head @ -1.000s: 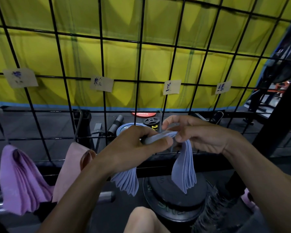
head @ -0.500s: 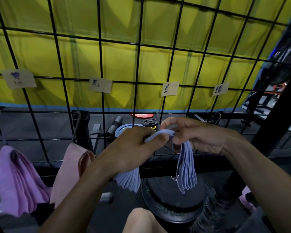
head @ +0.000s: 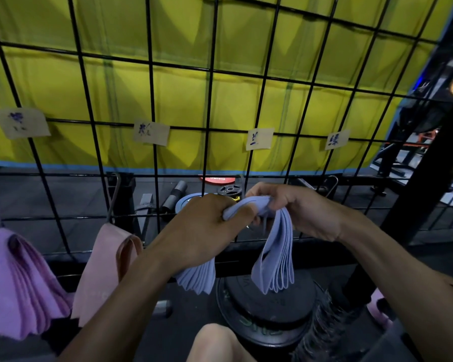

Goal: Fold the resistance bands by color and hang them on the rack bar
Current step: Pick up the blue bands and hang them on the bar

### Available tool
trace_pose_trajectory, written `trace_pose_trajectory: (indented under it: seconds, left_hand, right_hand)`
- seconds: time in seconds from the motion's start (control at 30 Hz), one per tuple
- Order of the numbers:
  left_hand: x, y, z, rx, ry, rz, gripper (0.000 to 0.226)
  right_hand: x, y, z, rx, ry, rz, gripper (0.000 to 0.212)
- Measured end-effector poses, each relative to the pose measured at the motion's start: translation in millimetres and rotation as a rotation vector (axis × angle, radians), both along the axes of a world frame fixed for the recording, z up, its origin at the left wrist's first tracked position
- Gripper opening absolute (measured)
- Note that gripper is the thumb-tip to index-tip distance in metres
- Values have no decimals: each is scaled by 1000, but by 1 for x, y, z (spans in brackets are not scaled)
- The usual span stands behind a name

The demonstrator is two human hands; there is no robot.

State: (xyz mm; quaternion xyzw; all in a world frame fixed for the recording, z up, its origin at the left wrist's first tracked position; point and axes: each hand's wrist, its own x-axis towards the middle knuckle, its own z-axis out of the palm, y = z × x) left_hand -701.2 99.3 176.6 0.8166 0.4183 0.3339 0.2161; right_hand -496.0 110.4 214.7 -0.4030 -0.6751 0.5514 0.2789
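A folded bundle of blue resistance bands (head: 276, 259) is draped between both hands in front of the black wire rack (head: 209, 126). My left hand (head: 202, 231) grips the bundle's left half, whose ends hang below my wrist. My right hand (head: 296, 212) pinches the bundle's top, and several loops dangle beneath it. A small metal hook shows between the hands, close to the bands. Folded purple bands (head: 21, 280) and pink bands (head: 105, 267) hang on the rack at lower left.
Paper colour labels (head: 259, 139) are clipped along a rack wire, with yellow fabric behind. A stack of black weight plates (head: 262, 320) sits on the floor under the bands. A dark upright post (head: 429, 178) stands at right. My knee (head: 215, 343) shows at the bottom.
Both hands have stayed together at the rack, shifting slightly right. The hanging loops under my right hand have swung a little and spread wider.
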Motion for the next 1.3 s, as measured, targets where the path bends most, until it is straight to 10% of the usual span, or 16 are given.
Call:
trace_pose_trajectory:
  seconds: [0.33,0.67,0.93,1.3]
  left_hand:
    - [0,-15,-23,-7,-49,-48,21]
    - [-1,-24,-42,-230,-314,-37,59]
    - [-1,-22,-37,-338,-399,48,30]
    - [-9,-23,-46,-838,-786,-188,40]
  right_hand:
    - [0,-28,-39,196,-132,-144,48]
    - [-20,-57,-61,324,-172,-323,37]
    - [-37,-68,-68,563,-243,-457,38]
    - [-41,-70,-73,273,55,-508,40]
